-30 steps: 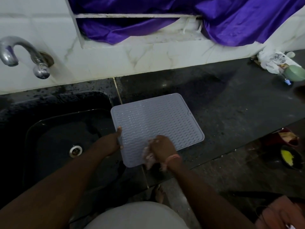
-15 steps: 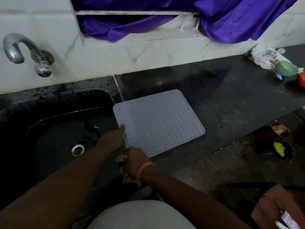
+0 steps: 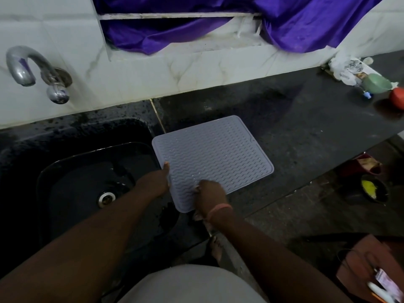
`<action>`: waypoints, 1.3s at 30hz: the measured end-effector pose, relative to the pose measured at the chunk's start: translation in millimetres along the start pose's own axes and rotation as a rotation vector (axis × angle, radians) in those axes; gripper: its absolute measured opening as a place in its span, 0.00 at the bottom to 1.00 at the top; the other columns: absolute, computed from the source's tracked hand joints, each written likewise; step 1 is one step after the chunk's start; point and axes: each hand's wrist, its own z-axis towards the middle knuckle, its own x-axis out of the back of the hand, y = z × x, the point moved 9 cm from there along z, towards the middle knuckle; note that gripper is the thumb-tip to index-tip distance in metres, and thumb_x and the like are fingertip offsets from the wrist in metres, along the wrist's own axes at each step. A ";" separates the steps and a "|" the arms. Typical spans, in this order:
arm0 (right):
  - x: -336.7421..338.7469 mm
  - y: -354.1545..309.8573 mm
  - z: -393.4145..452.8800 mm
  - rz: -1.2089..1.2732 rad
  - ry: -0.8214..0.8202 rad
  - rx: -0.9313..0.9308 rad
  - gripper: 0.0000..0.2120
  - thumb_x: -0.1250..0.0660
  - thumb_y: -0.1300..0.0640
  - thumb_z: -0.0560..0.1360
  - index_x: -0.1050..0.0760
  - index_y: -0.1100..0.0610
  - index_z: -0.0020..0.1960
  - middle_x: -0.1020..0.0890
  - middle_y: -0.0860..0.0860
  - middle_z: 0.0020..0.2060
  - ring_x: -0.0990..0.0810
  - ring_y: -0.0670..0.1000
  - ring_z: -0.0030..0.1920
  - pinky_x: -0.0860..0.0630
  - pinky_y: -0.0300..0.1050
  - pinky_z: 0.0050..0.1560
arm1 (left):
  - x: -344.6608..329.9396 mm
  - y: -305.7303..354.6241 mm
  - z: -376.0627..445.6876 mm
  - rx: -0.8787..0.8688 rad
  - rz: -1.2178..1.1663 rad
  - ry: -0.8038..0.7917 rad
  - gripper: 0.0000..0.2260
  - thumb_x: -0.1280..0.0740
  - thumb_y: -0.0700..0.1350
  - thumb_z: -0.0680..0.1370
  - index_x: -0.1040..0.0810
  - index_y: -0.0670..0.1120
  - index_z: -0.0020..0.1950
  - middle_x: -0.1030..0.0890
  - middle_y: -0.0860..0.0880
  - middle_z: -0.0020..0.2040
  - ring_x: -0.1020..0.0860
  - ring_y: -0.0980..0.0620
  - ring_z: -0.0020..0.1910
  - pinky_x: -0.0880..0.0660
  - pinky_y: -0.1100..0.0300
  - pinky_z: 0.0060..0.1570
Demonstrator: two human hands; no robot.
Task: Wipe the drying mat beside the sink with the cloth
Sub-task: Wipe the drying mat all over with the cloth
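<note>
A person's right hand (image 3: 211, 196) grips a cloth (image 3: 197, 216) (mostly hidden) on the near edge of a grey drying mat (image 3: 215, 154), left hand (image 3: 156, 182) pinching its sink-side edge, on a dark counter (image 3: 306, 132) beside the black sink (image 3: 72, 171).

Chrome tap (image 3: 32, 68) on the white tiled wall (image 3: 153, 71), w/ purple curtain (image 3: 284, 25) to its right, higher up. Far right of tap, on black counter (image 3: 306, 127): green bowl (image 3: 377, 83), red obj (image 3: 398, 98), crumpled white bag (image 3: 345, 68).
</note>
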 end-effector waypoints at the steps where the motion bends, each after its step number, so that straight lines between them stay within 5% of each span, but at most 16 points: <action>1: -14.8 -20.8 -5.6 0.000 -0.045 0.065 0.07 0.34 0.57 0.77 0.20 0.61 0.50 0.17 0.59 0.49 0.18 0.59 0.51 0.24 0.45 0.49 | 0.1 -0.1 1.3 -0.005 0.000 0.003 0.31 0.57 0.66 0.82 0.38 0.52 0.79 0.27 0.41 0.72 0.24 0.45 0.63 0.26 0.55 0.59; 3: -42.6 -55.0 -19.6 0.058 -0.199 0.168 0.07 0.31 0.56 0.76 0.20 0.60 0.48 0.17 0.57 0.46 0.17 0.57 0.48 0.21 0.47 0.50 | -0.9 0.5 4.9 -0.008 0.019 0.000 0.32 0.57 0.66 0.81 0.43 0.52 0.81 0.30 0.40 0.74 0.26 0.44 0.67 0.29 0.52 0.68; 6: -52.7 -63.8 -29.1 0.236 -0.367 0.156 0.09 0.32 0.56 0.76 0.19 0.61 0.44 0.16 0.57 0.42 0.17 0.56 0.45 0.20 0.47 0.46 | 0.3 -3.1 7.1 0.032 -0.015 -0.010 0.40 0.60 0.72 0.78 0.33 0.48 0.78 0.27 0.41 0.72 0.24 0.45 0.65 0.29 0.54 0.67; 9: -3.6 -18.6 -4.0 0.203 -0.169 0.079 0.08 0.34 0.57 0.77 0.23 0.56 0.39 0.20 0.52 0.37 0.18 0.56 0.45 0.30 0.36 0.38 | 2.0 -4.2 2.6 0.028 -0.012 -0.014 0.40 0.59 0.74 0.76 0.32 0.52 0.77 0.24 0.42 0.70 0.22 0.45 0.60 0.25 0.54 0.55; 12: 54.9 52.9 26.4 0.159 0.083 -0.120 0.06 0.35 0.59 0.78 0.21 0.61 0.47 0.18 0.57 0.44 0.18 0.58 0.49 0.28 0.43 0.45 | 0.5 -3.1 -3.7 0.040 -0.020 -0.020 0.43 0.61 0.76 0.74 0.28 0.51 0.74 0.23 0.42 0.68 0.23 0.47 0.51 0.25 0.56 0.41; 14: 69.6 83.6 38.9 0.153 0.181 -0.228 0.07 0.36 0.58 0.79 0.22 0.60 0.50 0.19 0.56 0.44 0.19 0.58 0.49 0.26 0.45 0.46 | 0.8 -1.2 -5.7 0.050 -0.034 -0.006 0.44 0.62 0.76 0.74 0.27 0.50 0.73 0.23 0.42 0.68 0.24 0.47 0.50 0.26 0.56 0.41; 19: 13.5 20.5 29.9 -0.047 0.074 -0.039 0.10 0.38 0.57 0.80 0.23 0.59 0.58 0.21 0.59 0.54 0.20 0.58 0.54 0.23 0.51 0.55 | 1.5 2.7 -9.0 0.058 -0.080 0.013 0.42 0.59 0.73 0.77 0.27 0.47 0.73 0.24 0.40 0.70 0.22 0.45 0.56 0.23 0.53 0.52; 24: -24.8 -66.7 2.7 0.116 -0.218 0.296 0.07 0.33 0.60 0.77 0.19 0.62 0.49 0.17 0.58 0.46 0.18 0.57 0.47 0.21 0.48 0.52 | 5.6 8.9 -4.5 0.085 -0.068 -0.016 0.36 0.57 0.67 0.81 0.33 0.44 0.77 0.27 0.37 0.72 0.26 0.41 0.67 0.30 0.49 0.70; 27: 25.5 -31.3 42.1 0.159 -0.110 0.201 0.08 0.36 0.58 0.79 0.19 0.60 0.48 0.17 0.56 0.45 0.19 0.55 0.46 0.21 0.51 0.53 | 11.8 10.7 -7.0 0.072 -0.008 -0.031 0.34 0.56 0.66 0.82 0.29 0.45 0.74 0.23 0.36 0.66 0.20 0.39 0.59 0.23 0.53 0.56; 30: 98.1 56.2 88.2 0.078 0.122 -0.010 0.04 0.35 0.58 0.79 0.22 0.56 0.50 0.18 0.54 0.46 0.19 0.53 0.46 0.22 0.49 0.50 | 13.6 10.0 -11.3 0.065 0.020 -0.042 0.38 0.57 0.70 0.79 0.26 0.45 0.70 0.20 0.36 0.61 0.19 0.47 0.41 0.23 0.59 0.35; 34: 143.2 148.9 120.7 -0.080 0.272 -0.209 0.14 0.42 0.62 0.80 0.23 0.61 0.61 0.18 0.61 0.56 0.19 0.62 0.56 0.22 0.53 0.58 | 4.7 10.9 -10.8 0.025 0.003 -0.020 0.30 0.57 0.65 0.81 0.34 0.52 0.77 0.19 0.42 0.54 0.22 0.53 0.42 0.23 0.54 0.50; 37: 116.4 121.2 119.1 -0.162 0.230 -0.120 0.12 0.43 0.59 0.82 0.22 0.59 0.59 0.17 0.58 0.54 0.19 0.59 0.54 0.21 0.53 0.56 | 2.5 17.4 -10.0 0.016 0.010 -0.021 0.34 0.58 0.66 0.81 0.33 0.48 0.77 0.20 0.41 0.61 0.19 0.45 0.56 0.24 0.52 0.59; 39: 82.5 74.7 106.0 -0.197 0.207 0.002 0.09 0.39 0.57 0.81 0.23 0.57 0.57 0.19 0.56 0.52 0.20 0.55 0.53 0.22 0.50 0.56 | 6.4 19.5 -11.1 0.043 0.052 -0.011 0.33 0.58 0.66 0.81 0.33 0.48 0.76 0.18 0.42 0.55 0.18 0.47 0.50 0.21 0.57 0.48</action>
